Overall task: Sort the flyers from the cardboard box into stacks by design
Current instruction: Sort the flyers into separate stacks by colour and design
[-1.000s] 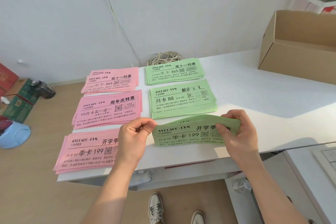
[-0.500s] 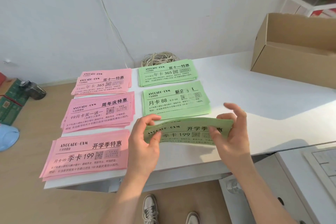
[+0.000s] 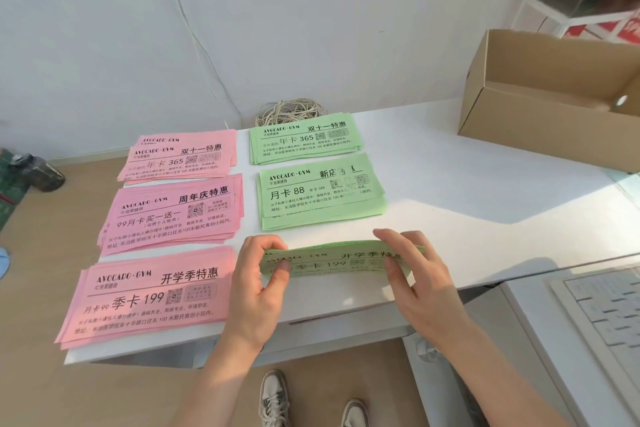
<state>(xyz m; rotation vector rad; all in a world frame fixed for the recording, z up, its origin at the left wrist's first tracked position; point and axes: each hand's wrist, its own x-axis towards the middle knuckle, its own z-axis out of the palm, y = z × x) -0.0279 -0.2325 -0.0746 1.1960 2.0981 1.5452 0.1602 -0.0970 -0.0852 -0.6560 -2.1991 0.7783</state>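
Lowered since half a second ago, the green flyer bundle (image 3: pixel 332 260) now sits close over the front of the white table (image 3: pixel 450 184), its printed face tipped toward the camera; I cannot tell whether its lower edge touches the tabletop. The left hand (image 3: pixel 256 284) pinches its left end, thumb on the face and fingers curled over the top edge. The right hand (image 3: pixel 419 274) pinches the right end the same way. Just behind lies the green 88 stack (image 3: pixel 318 191), then the green 365 stack (image 3: pixel 304 139). To the left, the pink 199 stack (image 3: pixel 152 295), pink 99 stack (image 3: pixel 173 215) and pink 365 stack (image 3: pixel 180 158) form a second column. A coil of cord (image 3: pixel 289 111) lies by the wall, and the cardboard box (image 3: pixel 554 114) stands open at the far right.
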